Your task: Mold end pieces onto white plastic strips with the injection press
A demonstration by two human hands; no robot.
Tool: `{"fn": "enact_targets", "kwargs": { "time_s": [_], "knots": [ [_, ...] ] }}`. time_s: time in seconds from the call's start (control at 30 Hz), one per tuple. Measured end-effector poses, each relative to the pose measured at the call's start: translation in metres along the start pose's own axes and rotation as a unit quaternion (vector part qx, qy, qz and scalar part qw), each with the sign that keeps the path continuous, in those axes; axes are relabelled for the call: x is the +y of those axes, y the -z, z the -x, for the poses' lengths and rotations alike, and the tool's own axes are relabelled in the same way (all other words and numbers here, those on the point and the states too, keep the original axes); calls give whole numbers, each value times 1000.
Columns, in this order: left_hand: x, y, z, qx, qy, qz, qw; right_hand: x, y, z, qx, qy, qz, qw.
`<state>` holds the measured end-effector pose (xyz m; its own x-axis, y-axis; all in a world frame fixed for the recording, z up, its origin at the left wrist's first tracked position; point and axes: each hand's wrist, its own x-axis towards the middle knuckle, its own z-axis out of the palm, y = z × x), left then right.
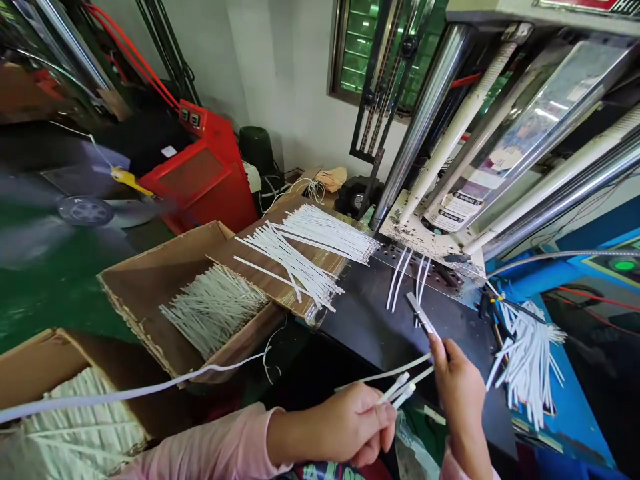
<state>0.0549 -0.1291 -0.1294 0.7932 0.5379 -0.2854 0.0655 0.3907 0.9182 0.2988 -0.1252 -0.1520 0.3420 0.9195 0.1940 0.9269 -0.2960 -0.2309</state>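
My left hand (345,423) is closed around a few thin white cords (403,392), whose blunt, thicker ends stick out past the thumb. My right hand (457,380) grips a slim flat metal tool (423,315), perhaps tweezers, pointing up toward the machine. A pale cord runs between the two hands, partly hidden by the right fingers. Just beyond the tool's tip, several white cords (400,280) hang out from under the machine's pale block (400,223) onto the dark worktop (360,320).
White cords (305,267) lie on a cardboard flap (280,293) to the left. Cardboard boxes (135,327) of cords stand below it. A bundle of cords (530,353) rests at right on a blue surface (575,413). A fan (85,210) spins at far left.
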Motion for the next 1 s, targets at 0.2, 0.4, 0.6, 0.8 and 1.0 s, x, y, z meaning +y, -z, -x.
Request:
{"fn": "enact_targets", "kwargs": {
  "time_s": [0.2,0.4,0.6,0.8,1.0],
  "knots": [
    [3,5,-41,44,-183,-113,976,-21,11,5,-10,40,-57,998],
    [16,-12,-46,-25,-92,13,995,-18,-1,-16,-19,-27,-171,985],
    [110,31,-9,60,-229,93,967,-2,-17,-28,-26,1,-225,974],
    [184,111,10,245,-344,-254,870,-24,-32,-14,-57,142,-172,973],
    [128,197,-13,230,-173,-579,763,-33,-28,-30,-110,222,-165,955]
  ]
}}
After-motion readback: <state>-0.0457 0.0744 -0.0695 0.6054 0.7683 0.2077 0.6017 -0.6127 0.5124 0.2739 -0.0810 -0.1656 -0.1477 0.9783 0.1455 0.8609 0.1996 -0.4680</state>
